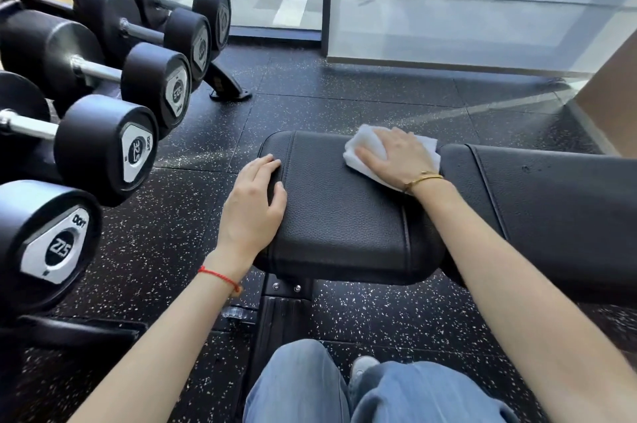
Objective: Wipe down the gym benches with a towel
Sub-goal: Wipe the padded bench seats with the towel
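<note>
The right hand [396, 155] is pressing flat on the towel [370, 143], fingers straight and spread, holding the white cloth against the far right corner of the seat pad [344, 215]. The towel is lying folded under the palm, its edges showing past the fingers and the wrist, right next to the gap before the back pad [551, 201]. The left hand [255, 198] is resting open on the seat's left edge, fingers relaxed over the stitched seam, gripping nothing and seemingly steadying the bench.

The step in hand looks like the wiping of the seat itself, with the cloth working at the far side. Most of the seat's surface is lying between the two hands, so the next move probably calls for drawing the towel back across the pad toward the body and leftward, keeping the palm flat so the cloth is not bunching. The left hand is sitting on ground that will need wiping, so it would have to lift off. The back pad, stretching away to the right, is waiting too.

Dumbbells [103, 146] are sitting on a rack just left of the bench, near the left elbow's path. Below, the person's jeans [344, 391] are showing, and the speckled floor [344, 95] is running out to a window [482, 1].
</note>
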`<state>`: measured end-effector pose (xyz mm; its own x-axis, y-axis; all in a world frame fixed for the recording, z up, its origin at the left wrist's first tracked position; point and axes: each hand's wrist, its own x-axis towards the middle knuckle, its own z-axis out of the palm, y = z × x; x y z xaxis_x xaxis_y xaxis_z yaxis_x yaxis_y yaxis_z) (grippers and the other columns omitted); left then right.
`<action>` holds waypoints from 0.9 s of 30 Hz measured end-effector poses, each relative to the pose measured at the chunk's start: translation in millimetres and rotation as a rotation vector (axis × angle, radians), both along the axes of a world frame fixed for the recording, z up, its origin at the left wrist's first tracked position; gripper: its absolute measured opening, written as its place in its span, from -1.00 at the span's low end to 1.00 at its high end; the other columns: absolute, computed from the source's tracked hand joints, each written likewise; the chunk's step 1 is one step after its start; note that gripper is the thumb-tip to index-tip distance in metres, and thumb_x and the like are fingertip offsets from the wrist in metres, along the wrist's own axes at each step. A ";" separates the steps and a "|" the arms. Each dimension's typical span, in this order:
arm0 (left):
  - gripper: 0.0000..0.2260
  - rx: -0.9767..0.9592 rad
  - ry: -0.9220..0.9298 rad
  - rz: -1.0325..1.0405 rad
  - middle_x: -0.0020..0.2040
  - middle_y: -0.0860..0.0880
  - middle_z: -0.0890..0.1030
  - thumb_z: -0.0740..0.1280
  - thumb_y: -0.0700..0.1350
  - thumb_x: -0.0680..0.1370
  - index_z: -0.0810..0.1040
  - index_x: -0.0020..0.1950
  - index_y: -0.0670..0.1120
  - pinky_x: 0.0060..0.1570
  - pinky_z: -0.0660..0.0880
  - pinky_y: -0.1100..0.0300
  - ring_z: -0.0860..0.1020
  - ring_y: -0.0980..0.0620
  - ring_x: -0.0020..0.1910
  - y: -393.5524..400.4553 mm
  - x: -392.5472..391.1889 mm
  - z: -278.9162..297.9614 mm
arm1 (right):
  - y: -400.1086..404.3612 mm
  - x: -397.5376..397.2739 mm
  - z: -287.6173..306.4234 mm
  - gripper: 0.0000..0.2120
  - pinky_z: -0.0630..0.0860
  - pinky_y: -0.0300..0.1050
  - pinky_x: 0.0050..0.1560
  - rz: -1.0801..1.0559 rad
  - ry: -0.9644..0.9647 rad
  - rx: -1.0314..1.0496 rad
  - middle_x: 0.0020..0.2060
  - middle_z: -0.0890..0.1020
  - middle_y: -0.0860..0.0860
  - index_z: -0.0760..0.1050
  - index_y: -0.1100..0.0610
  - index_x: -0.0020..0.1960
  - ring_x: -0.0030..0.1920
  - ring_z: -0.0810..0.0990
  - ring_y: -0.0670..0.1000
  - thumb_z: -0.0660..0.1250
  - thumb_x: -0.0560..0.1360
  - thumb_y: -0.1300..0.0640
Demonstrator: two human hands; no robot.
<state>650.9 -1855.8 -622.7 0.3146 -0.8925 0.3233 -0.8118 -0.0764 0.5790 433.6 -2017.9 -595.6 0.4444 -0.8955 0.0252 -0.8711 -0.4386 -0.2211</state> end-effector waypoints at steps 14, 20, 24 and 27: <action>-0.66 -0.001 -0.019 -0.141 0.38 -0.11 0.48 0.22 -0.21 0.59 0.53 0.35 -0.14 0.50 0.18 0.13 0.35 -0.08 0.44 -3.5 8.7 -5.1 | 158.0 -79.6 -46.0 -0.34 0.34 0.23 0.40 0.475 -0.053 -0.531 0.50 0.37 0.01 0.31 0.07 0.54 0.53 0.28 0.12 0.32 0.56 -0.24; -0.65 -0.030 -0.012 -0.146 0.34 -0.12 0.53 0.20 -0.19 0.56 0.57 0.31 -0.16 0.45 0.16 0.24 0.40 -0.09 0.39 -5.4 10.5 -5.5 | 170.5 -7.6 -65.3 -0.35 0.35 0.12 0.41 0.479 -0.022 -0.750 0.49 0.40 0.02 0.29 0.05 0.55 0.47 0.39 0.16 0.41 0.53 -0.08; -0.67 -0.043 -0.002 -0.134 0.34 -0.09 0.53 0.21 -0.18 0.57 0.57 0.30 -0.13 0.46 0.19 0.19 0.39 -0.07 0.40 -6.0 12.7 -6.7 | 167.5 -55.0 -66.5 -0.27 0.38 0.12 0.41 0.430 -0.008 -0.822 0.48 0.41 0.04 0.32 0.10 0.53 0.46 0.41 0.14 0.47 0.47 -0.13; -0.66 -0.055 -0.013 -0.135 0.31 -0.08 0.55 0.21 -0.17 0.55 0.58 0.29 -0.13 0.44 0.21 0.22 0.41 -0.05 0.38 -8.0 11.8 -9.1 | 168.3 -54.8 -66.4 -0.35 0.41 0.12 0.38 0.352 -0.042 -0.815 0.45 0.46 0.03 0.38 0.10 0.50 0.43 0.45 0.16 0.35 0.54 -0.24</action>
